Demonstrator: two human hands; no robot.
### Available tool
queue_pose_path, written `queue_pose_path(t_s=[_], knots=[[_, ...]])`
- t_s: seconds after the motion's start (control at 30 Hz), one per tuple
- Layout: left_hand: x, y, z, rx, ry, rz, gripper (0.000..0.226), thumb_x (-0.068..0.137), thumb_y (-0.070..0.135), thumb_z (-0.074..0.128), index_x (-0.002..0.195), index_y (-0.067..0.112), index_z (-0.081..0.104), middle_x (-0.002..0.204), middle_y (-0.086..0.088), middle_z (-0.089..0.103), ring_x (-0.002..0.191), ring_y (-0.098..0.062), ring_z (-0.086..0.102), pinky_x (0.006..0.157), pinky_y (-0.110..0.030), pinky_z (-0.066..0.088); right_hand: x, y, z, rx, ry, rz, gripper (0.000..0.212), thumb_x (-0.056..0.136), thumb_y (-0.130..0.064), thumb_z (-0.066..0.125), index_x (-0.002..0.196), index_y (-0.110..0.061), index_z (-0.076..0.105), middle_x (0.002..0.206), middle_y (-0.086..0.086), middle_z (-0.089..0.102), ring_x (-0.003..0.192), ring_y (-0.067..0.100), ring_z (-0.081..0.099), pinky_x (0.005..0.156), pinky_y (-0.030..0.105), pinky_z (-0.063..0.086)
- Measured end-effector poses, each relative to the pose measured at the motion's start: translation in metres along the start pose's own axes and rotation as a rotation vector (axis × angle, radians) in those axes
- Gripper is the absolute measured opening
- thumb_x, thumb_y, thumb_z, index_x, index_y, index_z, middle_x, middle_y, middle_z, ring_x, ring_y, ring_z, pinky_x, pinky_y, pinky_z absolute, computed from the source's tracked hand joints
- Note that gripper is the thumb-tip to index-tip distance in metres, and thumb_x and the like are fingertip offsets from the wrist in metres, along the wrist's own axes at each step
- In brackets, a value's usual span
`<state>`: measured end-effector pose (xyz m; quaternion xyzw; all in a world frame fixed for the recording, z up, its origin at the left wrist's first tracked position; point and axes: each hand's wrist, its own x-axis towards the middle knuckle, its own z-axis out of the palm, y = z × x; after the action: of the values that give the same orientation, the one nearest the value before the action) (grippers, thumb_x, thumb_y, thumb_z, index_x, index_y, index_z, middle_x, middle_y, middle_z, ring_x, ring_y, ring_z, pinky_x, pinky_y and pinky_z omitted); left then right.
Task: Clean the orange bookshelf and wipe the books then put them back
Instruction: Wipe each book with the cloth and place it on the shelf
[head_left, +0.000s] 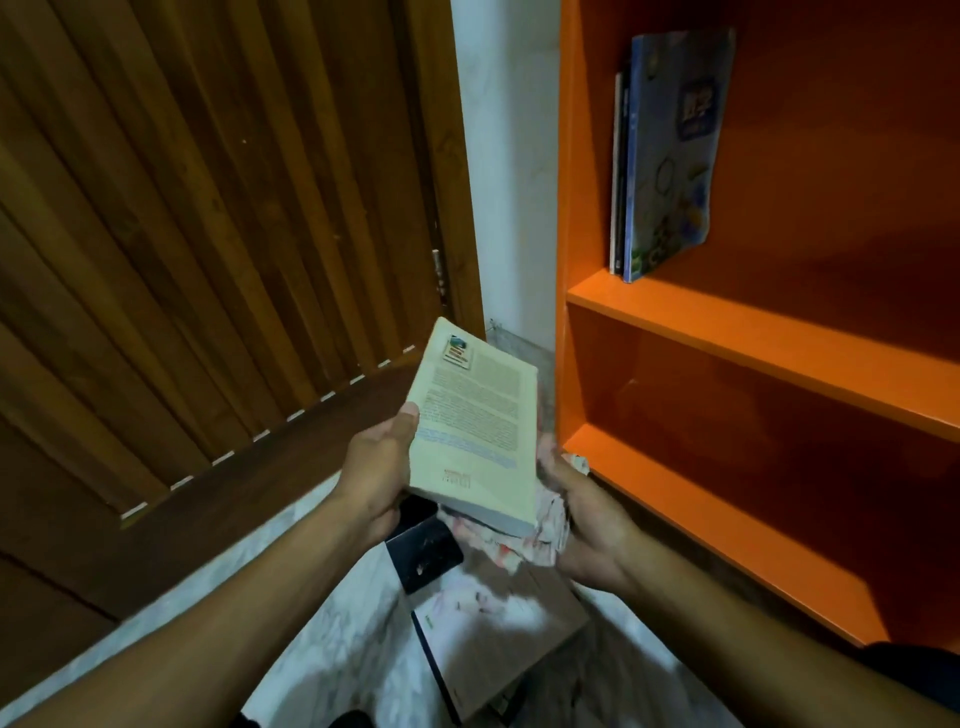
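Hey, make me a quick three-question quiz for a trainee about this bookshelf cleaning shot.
1. True or false: the cream paperback already stands on the orange bookshelf.
2. Which hand holds the crumpled cloth? A) left hand B) right hand C) neither
3. Fill in: the upright books stand at the ____ end of their shelf.

Key: 1 false, both hands hold it in front of the shelves. 2 B. 3 left.
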<state>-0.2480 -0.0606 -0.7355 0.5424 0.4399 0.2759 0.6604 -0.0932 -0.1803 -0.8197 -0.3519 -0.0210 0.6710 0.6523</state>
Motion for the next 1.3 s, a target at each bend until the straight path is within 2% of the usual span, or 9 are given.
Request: queue_pose_path(t_s=[0.2, 0.3, 0.37, 0.47, 0.63, 0.87, 1.03, 1.13, 1.3], knots=[[0.007, -0.012, 0.009, 0.43, -0.128, 0.043, 0.031, 0.102, 0.029, 0.052, 0.126, 0.012, 0.058, 0.125, -0.007, 0.068, 0.099, -0.017, 0.071, 0.082, -0.034, 0.06, -0.012, -0.013, 0.006, -0.11, 0.14, -0.256, 0.029, 0.093, -0.013, 0.063, 0.121, -0.006, 0.064, 0.114, 0.018, 0.072, 0.102, 0.038, 0.07, 0.086, 0.059, 0.056], [0.009, -0.017, 0.019, 0.808, -0.025, 0.493, 0.048, 0.099, 0.03, 0.058, 0.143, 0.029, 0.039, 0.14, 0.009, 0.045, 0.127, -0.014, 0.047, 0.096, -0.03, 0.046, -0.016, -0.022, 0.013, -0.336, 0.235, -0.432, 0.023, 0.092, -0.01, 0.066, 0.114, -0.004, 0.068, 0.105, 0.015, 0.075, 0.093, 0.035, 0.073, 0.082, 0.054, 0.059], [0.007, -0.017, 0.032, 0.744, -0.086, 0.64, 0.051, 0.098, 0.035, 0.057, 0.144, 0.037, 0.034, 0.139, 0.018, 0.038, 0.127, -0.006, 0.043, 0.097, -0.023, 0.045, -0.013, -0.02, 0.018, -0.46, 0.247, -0.556, 0.024, 0.092, -0.007, 0.066, 0.116, -0.005, 0.068, 0.108, 0.013, 0.075, 0.095, 0.032, 0.073, 0.085, 0.05, 0.059], [0.004, -0.017, 0.052, 0.531, -0.22, 0.517, 0.075, 0.095, 0.049, 0.057, 0.155, 0.042, 0.013, 0.154, 0.022, 0.03, 0.127, -0.003, 0.05, 0.096, -0.024, 0.051, -0.012, -0.006, 0.028, -0.685, 0.261, -0.714, 0.034, 0.09, -0.01, 0.069, 0.122, -0.018, 0.063, 0.112, 0.003, 0.074, 0.099, 0.019, 0.072, 0.082, 0.042, 0.06], [0.003, -0.013, 0.055, 0.197, -0.066, 0.429, 0.086, 0.093, 0.026, 0.068, 0.155, 0.042, 0.01, 0.119, 0.022, 0.054, 0.085, 0.007, 0.066, 0.075, -0.031, 0.062, -0.026, 0.02, 0.037, -1.147, 0.354, -0.904, 0.044, 0.089, -0.017, 0.071, 0.129, -0.025, 0.055, 0.113, -0.01, 0.067, 0.097, -0.009, 0.063, 0.073, 0.008, 0.052], [0.012, -0.018, 0.038, -0.038, 0.119, 0.313, 0.041, 0.091, 0.004, 0.065, 0.122, 0.025, 0.048, 0.108, -0.007, 0.071, 0.092, -0.021, 0.074, 0.078, -0.047, 0.062, -0.022, 0.029, 0.028, -1.446, 0.317, -0.919, 0.063, 0.085, -0.01, 0.067, 0.141, -0.032, 0.049, 0.133, -0.005, 0.055, 0.123, 0.008, 0.051, 0.106, 0.033, 0.047], [0.012, -0.015, 0.026, -0.091, 0.061, 0.276, 0.042, 0.1, 0.01, 0.054, 0.136, 0.026, 0.041, 0.105, -0.012, 0.074, 0.082, -0.03, 0.075, 0.066, -0.044, 0.062, -0.029, 0.009, 0.036, -1.007, 0.176, -0.834, 0.022, 0.102, -0.02, 0.052, 0.121, -0.021, 0.062, 0.097, -0.004, 0.074, 0.084, 0.011, 0.072, 0.072, 0.036, 0.062], [0.006, -0.015, 0.016, -0.07, -0.012, 0.286, 0.051, 0.101, 0.012, 0.051, 0.145, 0.033, 0.036, 0.106, -0.012, 0.074, 0.079, -0.03, 0.076, 0.059, -0.04, 0.062, -0.033, -0.028, 0.036, -0.701, 0.467, -0.848, 0.022, 0.102, -0.027, 0.049, 0.086, -0.017, 0.06, 0.055, -0.005, 0.061, 0.048, 0.006, 0.056, 0.05, 0.024, 0.044], [-0.006, -0.014, 0.007, 0.035, -0.159, 0.326, 0.053, 0.102, 0.013, 0.048, 0.138, 0.051, 0.037, 0.127, -0.01, 0.065, 0.086, -0.027, 0.075, 0.055, -0.033, 0.061, -0.032, -0.062, 0.029, -0.683, 0.545, -1.01, 0.025, 0.103, -0.042, 0.044, 0.107, -0.027, 0.064, 0.105, -0.006, 0.07, 0.096, 0.009, 0.065, 0.078, 0.028, 0.052]])
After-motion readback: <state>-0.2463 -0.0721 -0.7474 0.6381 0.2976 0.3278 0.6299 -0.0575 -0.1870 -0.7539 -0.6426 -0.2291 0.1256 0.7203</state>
